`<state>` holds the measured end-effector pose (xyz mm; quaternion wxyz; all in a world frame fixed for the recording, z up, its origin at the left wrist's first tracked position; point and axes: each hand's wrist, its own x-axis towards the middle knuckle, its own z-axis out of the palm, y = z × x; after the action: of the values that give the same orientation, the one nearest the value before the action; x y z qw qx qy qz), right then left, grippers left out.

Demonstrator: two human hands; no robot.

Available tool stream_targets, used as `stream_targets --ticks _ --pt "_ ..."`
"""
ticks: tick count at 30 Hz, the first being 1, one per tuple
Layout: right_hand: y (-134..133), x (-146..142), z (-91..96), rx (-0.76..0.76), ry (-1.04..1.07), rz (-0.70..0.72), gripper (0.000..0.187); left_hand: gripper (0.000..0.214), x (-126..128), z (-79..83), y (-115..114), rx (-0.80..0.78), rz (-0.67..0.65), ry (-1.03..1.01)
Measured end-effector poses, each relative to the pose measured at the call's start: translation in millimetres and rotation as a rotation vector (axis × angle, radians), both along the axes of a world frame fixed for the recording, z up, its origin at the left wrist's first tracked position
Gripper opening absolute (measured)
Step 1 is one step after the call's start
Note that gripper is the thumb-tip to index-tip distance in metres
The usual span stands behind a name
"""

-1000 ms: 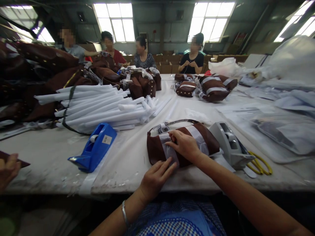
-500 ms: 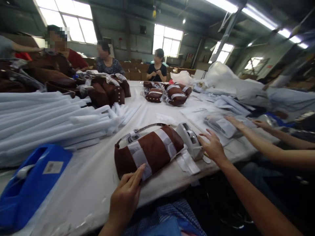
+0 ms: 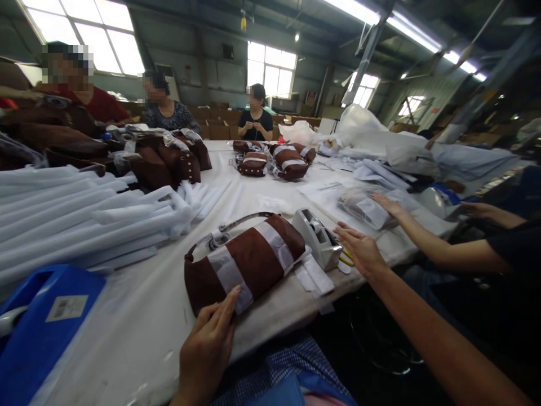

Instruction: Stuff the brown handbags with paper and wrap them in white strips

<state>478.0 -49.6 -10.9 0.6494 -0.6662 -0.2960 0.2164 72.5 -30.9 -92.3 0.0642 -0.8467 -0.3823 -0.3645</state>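
A brown handbag [image 3: 249, 262] banded with white paper strips lies on the white table [image 3: 169, 316] in front of me. My left hand [image 3: 209, 344] rests flat at its near edge, fingertips on a white strip, fingers stretched out. My right hand [image 3: 359, 248] hovers open, fingers spread, just right of a grey tape dispenser [image 3: 316, 237] that stands against the bag's right end. Loose white strips [image 3: 315, 276] hang from the bag by the table edge.
A blue tape dispenser [image 3: 42, 327] sits at the near left. White paper rolls [image 3: 84, 220] are piled behind it. More brown bags [image 3: 274, 158] lie farther back. A neighbour's hand [image 3: 386, 204] reaches onto plastic sleeves [image 3: 363, 208] at the right. Several people sit across the table.
My right hand left the bag's white strip and swung right, past the grey tape dispenser. The view turned to the right. My left hand stayed at the bag's near edge.
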Motion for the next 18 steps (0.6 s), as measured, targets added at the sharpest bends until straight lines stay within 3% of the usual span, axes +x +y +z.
stream_targets --ticks 4,8,13,18 --pt "-34 -15 6.3 0.075 0.122 -0.023 0.036 0.052 1 0.8 1 0.008 -0.005 -0.002" --pt "-63 -23 -18.0 -0.037 0.263 0.025 0.038 0.052 1 3.3 1 0.033 -0.007 0.003" --pt "-66 -10 -52.7 -0.162 0.062 -0.003 0.047 0.053 2 2.4 1 0.04 0.005 0.005" --pt "-73 11 -53.2 -0.254 -0.127 -0.066 0.045 0.056 1 -2.7 -1 -0.031 0.051 0.003"
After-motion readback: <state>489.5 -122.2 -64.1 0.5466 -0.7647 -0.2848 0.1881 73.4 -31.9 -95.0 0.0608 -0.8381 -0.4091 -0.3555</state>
